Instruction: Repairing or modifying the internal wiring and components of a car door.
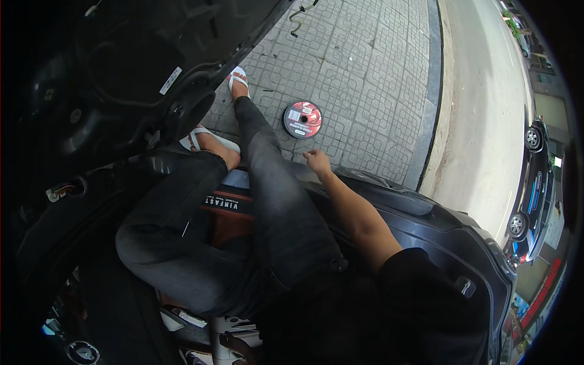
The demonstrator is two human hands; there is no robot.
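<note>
My right hand [316, 160] is out past the dark car body edge [413, 201], fingers loosely bent and apart, with nothing visible in them. Just beyond it on the paving lies a round flat spool or container [302, 125] with a red, white and black label. My legs [261, 158] in dark grey trousers stretch over the car's sill, which carries a black and orange mat [222, 205]. White flip-flops [234, 148] are on my feet. My left hand is not in view.
An open car panel [115, 73] with bare dark inner surface fills the upper left. A short dark hose-like piece [295, 24] lies on the grey pavers [377, 91]. Beyond the kerb runs a road [474, 121] with a parked dark car [529, 188].
</note>
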